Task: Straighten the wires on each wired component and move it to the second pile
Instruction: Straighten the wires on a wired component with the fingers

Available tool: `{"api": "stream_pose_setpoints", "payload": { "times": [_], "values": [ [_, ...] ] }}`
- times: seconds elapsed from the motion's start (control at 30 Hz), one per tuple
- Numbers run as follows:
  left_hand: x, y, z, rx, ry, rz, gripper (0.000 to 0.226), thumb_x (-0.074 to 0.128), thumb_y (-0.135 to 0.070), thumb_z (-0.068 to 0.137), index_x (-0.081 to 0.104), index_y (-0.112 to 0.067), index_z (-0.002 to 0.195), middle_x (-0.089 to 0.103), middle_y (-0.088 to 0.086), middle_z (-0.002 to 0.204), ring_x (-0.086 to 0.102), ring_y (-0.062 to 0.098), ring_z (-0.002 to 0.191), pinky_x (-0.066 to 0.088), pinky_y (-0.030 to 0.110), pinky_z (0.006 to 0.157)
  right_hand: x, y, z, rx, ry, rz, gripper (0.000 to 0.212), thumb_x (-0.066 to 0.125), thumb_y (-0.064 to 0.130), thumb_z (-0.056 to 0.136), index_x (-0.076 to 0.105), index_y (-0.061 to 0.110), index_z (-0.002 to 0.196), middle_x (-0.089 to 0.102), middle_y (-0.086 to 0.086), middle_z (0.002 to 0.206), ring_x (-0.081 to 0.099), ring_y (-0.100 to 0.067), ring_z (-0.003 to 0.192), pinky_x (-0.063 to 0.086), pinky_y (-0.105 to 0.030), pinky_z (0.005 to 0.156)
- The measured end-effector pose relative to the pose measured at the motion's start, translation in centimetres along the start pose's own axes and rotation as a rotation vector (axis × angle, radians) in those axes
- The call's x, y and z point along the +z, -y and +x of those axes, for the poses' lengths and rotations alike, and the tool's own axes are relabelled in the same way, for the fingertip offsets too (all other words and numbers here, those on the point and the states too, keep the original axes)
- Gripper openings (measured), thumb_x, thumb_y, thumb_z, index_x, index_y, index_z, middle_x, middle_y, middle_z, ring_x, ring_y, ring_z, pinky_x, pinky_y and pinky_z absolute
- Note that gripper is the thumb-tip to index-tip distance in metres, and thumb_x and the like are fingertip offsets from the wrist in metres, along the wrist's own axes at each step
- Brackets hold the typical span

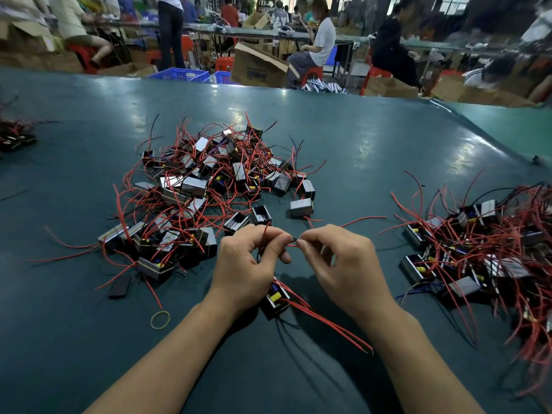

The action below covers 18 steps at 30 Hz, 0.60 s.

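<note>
Head view, left hand (252, 262): fingers curled, thumb and forefinger pinching a thin wire (294, 242) at chest-centre above the tabletop (373, 138)
Head view, right hand (334, 258): fingers curled, thumb and forefinger pinching the same wire just beside the left fingertips; the two pinch points nearly touch
Wire: a short red and black stretch shows between the two hands; further red strands run up past the left fingers and out to the right of the right hand
Wired component (276, 300): small black box with yellow and blue parts inside, below the left wrist and partly hidden by it; whether it rests on the tabletop or hangs from the wires cannot be told
Component leads (334, 324): several red wires trail from the box toward the near right, roughly parallel
First pile (206, 189): many boxes with tangled red wires, ahead and left of the hands
Second pile (484, 252): similar boxes and wires, at the right edge, well apart from the first pile
Rubber band (160, 320): tan loop lying flat on the tabletop, left of the left forearm
Background: seated persons, cardboard boxes (260, 65), blue crates (182, 74)
</note>
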<state>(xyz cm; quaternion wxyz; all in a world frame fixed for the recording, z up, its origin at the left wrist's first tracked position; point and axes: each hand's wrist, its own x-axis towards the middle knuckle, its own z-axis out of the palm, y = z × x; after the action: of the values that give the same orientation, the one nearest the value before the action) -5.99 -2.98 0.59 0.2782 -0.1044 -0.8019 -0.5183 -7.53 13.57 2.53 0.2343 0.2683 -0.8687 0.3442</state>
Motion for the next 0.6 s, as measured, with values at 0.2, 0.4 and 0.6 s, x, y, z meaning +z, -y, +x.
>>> {"api": "stream_pose_setpoints", "payload": {
  "times": [0.2,0.4,0.6],
  "values": [
    [-0.02,0.05,-0.05,0.001,0.009,-0.006,0.011,0.066,-0.02,0.09,0.071,-0.018,0.081,0.069,-0.01,0.066,0.065,0.009,0.07,0.05,0.027,0.075,0.44,-0.05,-0.12,-0.06,-0.009,-0.117,0.024,0.056,0.025,0.094,0.071,0.01,0.084,0.056,0.0,0.065,0.051,-0.026,0.055,0.047,-0.041,0.049],
    [-0.16,0.21,-0.08,0.006,0.031,-0.028,0.01,0.066,-0.021,0.091,0.072,-0.02,0.083,0.069,-0.008,0.067,0.066,0.011,0.071,0.051,0.029,0.074,0.64,0.62,0.03,0.126,-0.028,0.226,0.016,0.062,0.016,0.095,0.072,0.011,0.084,0.062,0.005,0.064,0.055,-0.01,0.059,0.041,-0.017,0.054],
    [-0.05,0.24,-0.16,0.056,0.05,0.025,0.011,0.066,-0.02,0.089,0.073,-0.019,0.081,0.068,-0.012,0.068,0.064,0.013,0.071,0.05,0.035,0.072,0.86,0.19,-0.26,0.223,0.107,0.103,0.025,0.056,0.027,0.097,0.069,0.014,0.08,0.055,0.006,0.057,0.051,-0.017,0.055,0.045,-0.04,0.056]
  ]
}}
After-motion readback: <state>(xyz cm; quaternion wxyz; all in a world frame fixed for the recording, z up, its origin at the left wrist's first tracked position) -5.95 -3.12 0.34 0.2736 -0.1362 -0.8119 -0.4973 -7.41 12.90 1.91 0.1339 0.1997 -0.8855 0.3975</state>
